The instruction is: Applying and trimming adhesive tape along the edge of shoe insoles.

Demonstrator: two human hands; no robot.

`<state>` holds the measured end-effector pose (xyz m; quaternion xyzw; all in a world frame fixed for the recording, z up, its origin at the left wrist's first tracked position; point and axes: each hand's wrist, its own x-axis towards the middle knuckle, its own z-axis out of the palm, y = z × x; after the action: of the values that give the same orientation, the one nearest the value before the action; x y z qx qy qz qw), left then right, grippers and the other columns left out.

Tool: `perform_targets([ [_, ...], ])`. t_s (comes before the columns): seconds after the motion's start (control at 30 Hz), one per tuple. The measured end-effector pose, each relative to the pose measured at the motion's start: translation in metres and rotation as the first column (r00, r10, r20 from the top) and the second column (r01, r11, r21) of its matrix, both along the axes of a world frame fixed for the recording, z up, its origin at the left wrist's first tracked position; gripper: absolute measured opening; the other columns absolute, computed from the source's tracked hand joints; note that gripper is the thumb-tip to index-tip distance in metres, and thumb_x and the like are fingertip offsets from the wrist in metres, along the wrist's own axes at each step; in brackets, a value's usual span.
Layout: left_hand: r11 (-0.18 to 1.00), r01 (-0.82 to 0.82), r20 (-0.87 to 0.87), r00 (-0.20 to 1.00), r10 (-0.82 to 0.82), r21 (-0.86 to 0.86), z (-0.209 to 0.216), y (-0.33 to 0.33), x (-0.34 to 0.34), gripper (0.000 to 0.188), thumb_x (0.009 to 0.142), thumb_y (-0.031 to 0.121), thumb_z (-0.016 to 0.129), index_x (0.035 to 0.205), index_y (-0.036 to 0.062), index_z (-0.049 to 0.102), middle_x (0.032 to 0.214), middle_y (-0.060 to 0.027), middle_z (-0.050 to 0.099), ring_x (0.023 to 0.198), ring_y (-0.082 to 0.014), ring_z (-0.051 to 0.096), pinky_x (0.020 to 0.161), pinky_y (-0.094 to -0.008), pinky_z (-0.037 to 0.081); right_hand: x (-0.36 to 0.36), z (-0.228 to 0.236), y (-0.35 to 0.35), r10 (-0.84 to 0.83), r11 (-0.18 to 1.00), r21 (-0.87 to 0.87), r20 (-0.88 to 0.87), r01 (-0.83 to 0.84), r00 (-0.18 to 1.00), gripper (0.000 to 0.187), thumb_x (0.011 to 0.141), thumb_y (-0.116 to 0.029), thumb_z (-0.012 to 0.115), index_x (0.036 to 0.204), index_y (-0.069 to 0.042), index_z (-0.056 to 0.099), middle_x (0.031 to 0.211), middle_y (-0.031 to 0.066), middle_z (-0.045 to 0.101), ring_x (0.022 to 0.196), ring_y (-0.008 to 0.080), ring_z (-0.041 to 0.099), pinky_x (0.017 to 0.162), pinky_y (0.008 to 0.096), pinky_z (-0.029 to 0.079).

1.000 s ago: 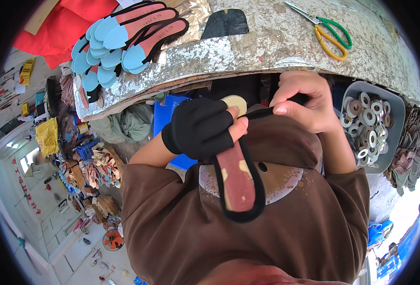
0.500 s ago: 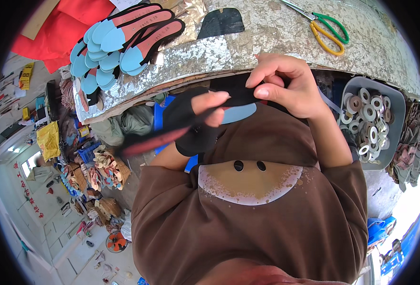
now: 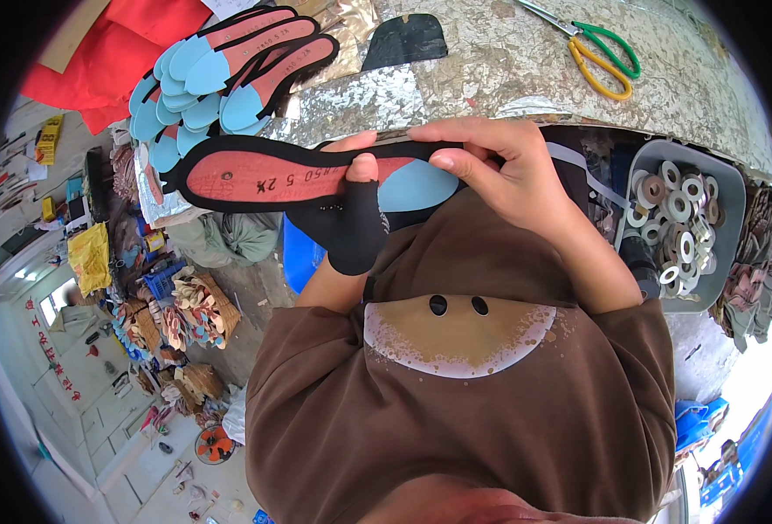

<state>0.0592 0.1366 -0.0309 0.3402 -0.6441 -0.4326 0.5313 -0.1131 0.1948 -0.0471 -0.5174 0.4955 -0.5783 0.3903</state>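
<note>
Across both my hands lies a shoe insole (image 3: 237,179), salmon-pink at the heel and arch, light blue at the forefoot, with a black border all round. My left hand (image 3: 355,218), in a black glove that leaves the fingertips bare, grips it at the narrow middle with the thumb on its printed face. At the toe end my right hand (image 3: 521,166), bare, pinches the black edge between thumb and fingers. The heel points left, and the printed side faces up toward me. Part of the toe is covered by my right fingers.
Similar insoles lie in a pile (image 3: 198,96) on the worn metal-topped bench (image 3: 508,79), at the left. A dark flat piece (image 3: 406,42) and scissors (image 3: 603,61) with green and yellow handles lie farther right. A grey bin (image 3: 731,218) of tape rolls stands at the right.
The insole has turned from nearly edge-on to flat, its pink and blue face now showing. My left hand has rotated with it, and the heel end has risen toward the bench.
</note>
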Motion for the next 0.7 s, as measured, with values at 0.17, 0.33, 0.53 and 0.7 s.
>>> perform_targets([
  [0.17, 0.998, 0.008, 0.010, 1.000, -0.008, -0.063, -0.006, -0.004, -0.009, 0.017, 0.089, 0.007, 0.065, 0.103, -0.0031, 0.065, 0.097, -0.0109, 0.069, 0.082, -0.0162, 0.065, 0.075, -0.0303, 0.052, 0.001, -0.007, -0.006, -0.135, 0.978, -0.168, -0.074, 0.121, 0.988, 0.019, 0.084, -0.012, 0.073, 0.101, -0.004, 0.072, 0.063, 0.0054, 0.058, 0.051, 0.0116, 0.041, 0.049, 0.0259, 0.037],
  [0.33, 0.983, 0.177, 0.181, 0.970, -0.165, -0.051, -0.014, -0.008, -0.013, 0.024, 0.089, 0.016, 0.071, 0.104, -0.0012, 0.064, 0.102, -0.0087, 0.066, 0.089, -0.0178, 0.063, 0.082, -0.0311, 0.050, -0.018, -0.004, -0.009, 0.001, 0.997, 0.082, -0.120, 0.009, 0.993, 0.013, 0.083, -0.013, 0.075, 0.084, -0.003, 0.067, 0.057, 0.0013, 0.039, 0.053, 0.0099, 0.034, 0.048, 0.0268, 0.030],
  [0.53, 0.622, 0.704, -0.151, 0.695, -0.703, 0.343, -0.014, -0.048, -0.018, 0.061, 0.091, 0.060, 0.054, 0.100, 0.0002, 0.061, 0.108, -0.0117, 0.056, 0.103, -0.0205, 0.055, 0.090, -0.0335, 0.044, -0.018, -0.021, -0.005, 0.031, 0.998, 0.050, -0.025, -0.030, 0.999, 0.016, 0.085, -0.015, 0.074, 0.091, -0.002, 0.068, 0.066, 0.0016, 0.049, 0.059, 0.0100, 0.039, 0.055, 0.0257, 0.035],
  [0.7, 0.389, 0.766, -0.360, 0.602, -0.713, 0.512, -0.014, -0.059, 0.007, 0.062, 0.091, 0.061, 0.054, 0.096, -0.0005, 0.055, 0.101, -0.0141, 0.057, 0.096, -0.0221, 0.056, 0.081, -0.0324, 0.046, -0.046, -0.019, 0.010, 0.109, 0.914, 0.403, -0.144, -0.042, 0.984, 0.029, 0.094, -0.027, 0.062, 0.104, 0.000, 0.068, 0.088, 0.0112, 0.067, 0.080, 0.0177, 0.064, 0.072, 0.0328, 0.049],
])
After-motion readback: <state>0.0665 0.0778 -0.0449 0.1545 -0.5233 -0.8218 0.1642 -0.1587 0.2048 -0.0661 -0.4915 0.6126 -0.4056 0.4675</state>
